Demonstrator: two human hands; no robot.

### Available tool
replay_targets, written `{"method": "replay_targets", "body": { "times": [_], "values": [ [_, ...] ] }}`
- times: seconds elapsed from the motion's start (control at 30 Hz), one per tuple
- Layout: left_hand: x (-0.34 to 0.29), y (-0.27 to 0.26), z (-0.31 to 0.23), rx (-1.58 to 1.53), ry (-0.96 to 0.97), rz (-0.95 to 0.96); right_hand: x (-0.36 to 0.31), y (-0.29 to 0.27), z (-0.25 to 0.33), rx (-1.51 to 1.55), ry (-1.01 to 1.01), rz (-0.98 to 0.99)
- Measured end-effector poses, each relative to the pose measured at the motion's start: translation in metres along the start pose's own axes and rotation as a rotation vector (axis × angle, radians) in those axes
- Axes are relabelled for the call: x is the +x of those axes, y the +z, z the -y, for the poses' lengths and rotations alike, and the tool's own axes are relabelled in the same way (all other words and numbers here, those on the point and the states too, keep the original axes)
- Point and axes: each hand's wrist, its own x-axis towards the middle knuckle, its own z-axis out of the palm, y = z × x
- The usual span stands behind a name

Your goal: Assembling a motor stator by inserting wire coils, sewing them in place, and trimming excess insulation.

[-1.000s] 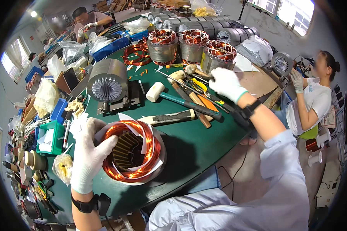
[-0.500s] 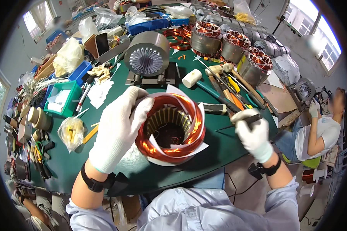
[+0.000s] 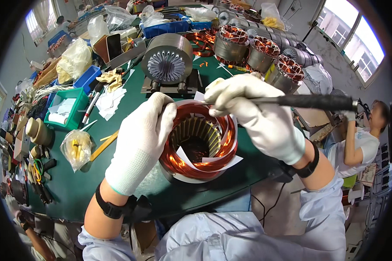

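A motor stator (image 3: pixel 195 167) stands in front of me on the table, its thick ring of copper winding (image 3: pixel 172 160) around a slotted bore. White insulation paper (image 3: pixel 185 157) sticks out at several places along the ring. My left hand (image 3: pixel 150 126), in a white knitted glove, is closed on the ring's far left edge. My right hand (image 3: pixel 257 111), gloved too, grips a thin metal-shafted tool with a black handle (image 3: pixel 318 102). The tool lies nearly level above the ring's far right side, its handle pointing right. Its tip is at the ring's far edge, partly hidden by my fingers.
Behind the stator, a grey slotted core (image 3: pixel 167 58) rests on a roller stand. Wound stators (image 3: pixel 262 53) line the back right. A green bin (image 3: pixel 69 108), a bag of yellow pieces (image 3: pixel 77 149) and hand tools lie left. Another person (image 3: pixel 357 148) sits at right.
My right hand has swung left and up with the tool, from beside the table's right edge to over the stator. My left hand stays on the ring, which has shifted slightly right.
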Motion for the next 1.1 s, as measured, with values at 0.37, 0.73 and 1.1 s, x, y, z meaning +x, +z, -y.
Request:
{"method": "replay_targets", "body": {
  "times": [0.37,0.73,1.1],
  "values": [
    [0.000,0.001,-0.003,-0.025,-0.016,0.022,0.039,-0.015,-0.027,-0.487,-0.320,0.061],
    [0.003,0.002,-0.002,-0.008,-0.040,0.020,0.099,-0.007,-0.043,-0.931,-0.723,0.320],
    [0.039,-0.025,-0.016,0.288,0.042,0.253,0.049,-0.010,-0.032,-0.393,-0.375,0.153]
  ]
}}
